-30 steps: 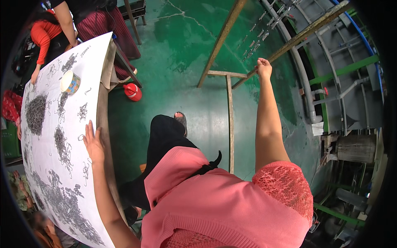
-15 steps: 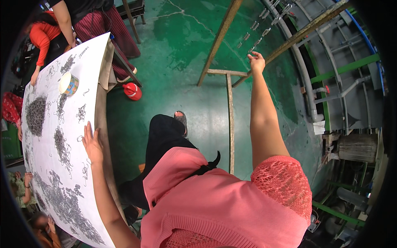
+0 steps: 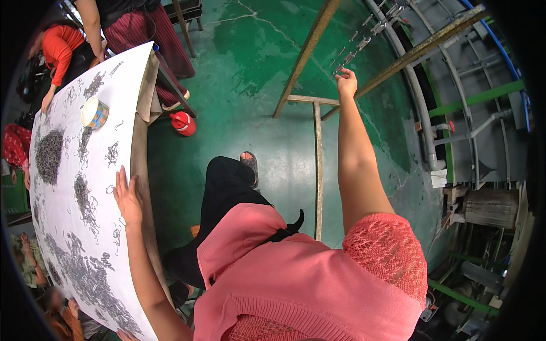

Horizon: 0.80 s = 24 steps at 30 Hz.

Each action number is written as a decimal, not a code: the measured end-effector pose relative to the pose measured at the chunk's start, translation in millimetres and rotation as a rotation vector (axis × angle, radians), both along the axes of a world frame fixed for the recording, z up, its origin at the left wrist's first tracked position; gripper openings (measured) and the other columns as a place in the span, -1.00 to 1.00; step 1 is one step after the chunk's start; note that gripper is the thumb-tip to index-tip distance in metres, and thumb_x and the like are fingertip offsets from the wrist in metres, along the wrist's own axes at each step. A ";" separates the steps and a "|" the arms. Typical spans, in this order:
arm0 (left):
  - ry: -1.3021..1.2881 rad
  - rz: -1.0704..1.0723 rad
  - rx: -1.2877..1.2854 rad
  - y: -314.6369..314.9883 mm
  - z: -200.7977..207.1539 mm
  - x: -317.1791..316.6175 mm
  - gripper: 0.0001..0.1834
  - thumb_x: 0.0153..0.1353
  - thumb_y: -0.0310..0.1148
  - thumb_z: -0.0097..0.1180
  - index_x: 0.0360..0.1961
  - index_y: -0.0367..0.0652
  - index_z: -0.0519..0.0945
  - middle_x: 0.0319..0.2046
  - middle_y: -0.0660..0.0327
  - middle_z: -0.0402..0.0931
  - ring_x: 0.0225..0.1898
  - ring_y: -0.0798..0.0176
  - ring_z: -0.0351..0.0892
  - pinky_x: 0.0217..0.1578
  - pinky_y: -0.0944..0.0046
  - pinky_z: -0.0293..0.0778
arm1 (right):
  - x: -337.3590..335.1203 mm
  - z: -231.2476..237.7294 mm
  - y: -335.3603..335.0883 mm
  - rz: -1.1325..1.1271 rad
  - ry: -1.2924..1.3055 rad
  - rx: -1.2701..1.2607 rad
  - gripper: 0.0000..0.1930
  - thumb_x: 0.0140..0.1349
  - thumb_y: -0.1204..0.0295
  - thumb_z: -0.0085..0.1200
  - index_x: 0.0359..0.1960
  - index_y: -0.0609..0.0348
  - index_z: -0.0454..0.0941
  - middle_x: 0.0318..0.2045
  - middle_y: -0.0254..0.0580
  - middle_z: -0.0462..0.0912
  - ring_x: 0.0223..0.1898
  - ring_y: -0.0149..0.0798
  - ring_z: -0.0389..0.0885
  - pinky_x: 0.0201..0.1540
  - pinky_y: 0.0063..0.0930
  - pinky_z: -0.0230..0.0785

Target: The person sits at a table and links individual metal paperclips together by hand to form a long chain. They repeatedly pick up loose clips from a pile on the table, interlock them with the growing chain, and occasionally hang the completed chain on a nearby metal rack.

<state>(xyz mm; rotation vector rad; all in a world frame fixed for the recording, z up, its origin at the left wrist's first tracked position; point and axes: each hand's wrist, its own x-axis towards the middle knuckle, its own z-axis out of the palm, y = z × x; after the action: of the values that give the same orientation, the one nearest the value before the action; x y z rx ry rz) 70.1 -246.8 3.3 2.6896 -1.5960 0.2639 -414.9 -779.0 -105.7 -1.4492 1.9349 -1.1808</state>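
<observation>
My left hand (image 3: 128, 200) lies flat with fingers spread on the white sheet (image 3: 120, 91) covering the table, near its right edge. Small dark metal hooks are scattered there, and a dense heap of hooks (image 3: 50, 157) lies farther left. My right arm reaches out to the far right. There my right hand (image 3: 346, 85) is closed in a pinch at the lower end of a hanging strand of small metal pieces (image 3: 348, 58). The exact shape of the piece between the fingertips is too small to make out.
A patterned paper cup (image 3: 95, 113) stands on the table. Rusty metal frame bars (image 3: 318, 165) rise beside my right arm. A red jug (image 3: 182, 123) sits on the green floor. Co-workers are along the table's far and left sides. Pipes (image 3: 429, 128) run at the right.
My right hand has shifted slightly left, and the hanging strands have swung. The left hand stays on the table. At the lower left, co-workers' hands have moved.
</observation>
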 end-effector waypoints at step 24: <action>-0.034 -0.005 -0.033 2.9 -8.4 4.5 -0.67 0.13 -0.59 -0.09 -0.08 -0.07 0.50 0.33 0.20 0.05 0.35 0.09 0.02 0.25 -0.13 0.03 | -37.1 -6.0 13.6 0.129 -0.335 -0.127 -0.82 0.01 0.40 0.30 -0.33 0.13 0.68 -0.49 -0.31 0.68 -0.43 -0.50 0.58 -0.27 -0.59 0.41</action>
<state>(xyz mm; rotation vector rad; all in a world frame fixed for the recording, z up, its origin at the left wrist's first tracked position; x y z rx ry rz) 74.6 -243.9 -5.1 2.6704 -1.5923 0.3355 -452.0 -765.4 -111.7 -1.3161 1.5441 -1.4048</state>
